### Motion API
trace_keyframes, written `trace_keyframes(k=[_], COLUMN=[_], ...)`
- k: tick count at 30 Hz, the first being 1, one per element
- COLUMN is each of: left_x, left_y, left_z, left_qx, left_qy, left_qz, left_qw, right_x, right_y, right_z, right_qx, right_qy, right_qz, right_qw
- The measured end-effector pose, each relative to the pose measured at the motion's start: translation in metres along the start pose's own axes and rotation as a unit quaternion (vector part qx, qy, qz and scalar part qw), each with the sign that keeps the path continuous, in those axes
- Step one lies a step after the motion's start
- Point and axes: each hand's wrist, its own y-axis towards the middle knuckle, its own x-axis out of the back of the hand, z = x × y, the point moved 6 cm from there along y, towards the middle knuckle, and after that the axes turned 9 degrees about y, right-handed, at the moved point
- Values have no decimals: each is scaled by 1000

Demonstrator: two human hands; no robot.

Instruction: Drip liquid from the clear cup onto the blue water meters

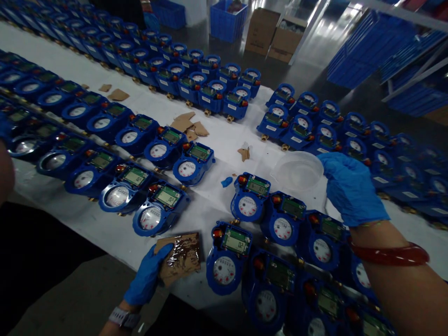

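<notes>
My left hand (149,275), in a blue glove, grips a piece of cardboard (180,259) by its left edge. A brown, glossy wet layer coats the cardboard's top. In my right hand (353,189), also gloved in blue, is the rim of a translucent plastic bowl (297,171), tilted above the table. What the bowl contains, if anything, I cannot make out. Close to the cardboard sits a blue water meter (224,275) with a lit display and an exposed green circuit board. Another meter (248,205) stands just below the bowl.
Rows of similar meters (129,137) line the white-covered table (224,133) on both sides. Torn cardboard scraps (189,123) and a blue scrap (227,182) lie between them. At the left edge another person's arm (5,170) shows. Blue crates (227,21) and cardboard boxes (262,30) stand behind.
</notes>
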Motion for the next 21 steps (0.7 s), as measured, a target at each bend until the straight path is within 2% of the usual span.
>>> trace_keyframes(k=[8, 13, 18, 21], left_x=[-1, -1, -1, -2], left_y=[-2, -3, -3, -2], left_z=[-5, -6, -5, -6], left_qx=[-4, -5, 5, -4], left_qy=[17, 17, 17, 18], left_qz=[-11, -11, -6, -5], left_qw=[1000, 1000, 1000, 1000], right_x=[-2, -1, -1, -1], right_y=[3, 6, 4, 3], right_z=[-4, -7, -4, 0], right_qx=[-46, -46, -45, -45], right_qy=[52, 53, 44, 43], right_qz=[-6, 0, 32, 27], right_qw=[998, 998, 998, 998])
